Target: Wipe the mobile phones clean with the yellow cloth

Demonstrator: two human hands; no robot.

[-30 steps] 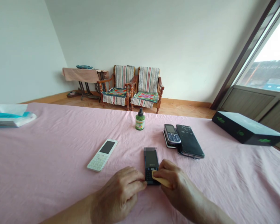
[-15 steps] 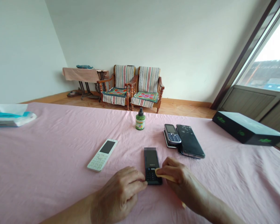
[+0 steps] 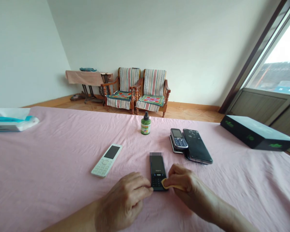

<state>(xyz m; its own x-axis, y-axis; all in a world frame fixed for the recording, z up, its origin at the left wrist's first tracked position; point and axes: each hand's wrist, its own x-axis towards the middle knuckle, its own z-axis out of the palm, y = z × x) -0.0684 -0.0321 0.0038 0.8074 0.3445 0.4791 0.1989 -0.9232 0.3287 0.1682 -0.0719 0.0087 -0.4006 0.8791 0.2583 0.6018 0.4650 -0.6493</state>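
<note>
A black keypad phone (image 3: 157,167) lies face up on the pink cloth in front of me. My left hand (image 3: 128,196) has its fingers curled, with the tips holding the phone's lower left edge. Pinched in my right hand (image 3: 183,183) is a folded yellow cloth (image 3: 175,186), whose tip touches the right side of the keypad. Most of the cloth is hidden beneath the fingers. Left of the black phone, a white keypad phone (image 3: 106,160) lies at a slant.
Beyond the phone stands a green bottle (image 3: 145,125) with a black top. To the right are a small keypad phone (image 3: 178,138) on a stack and a large dark smartphone (image 3: 197,146). A black box (image 3: 258,132) sits far right, a tissue pack (image 3: 12,120) far left.
My right hand has shifted slightly down along the keypad with the yellow cloth. The left hand stays at the phone's edge.
</note>
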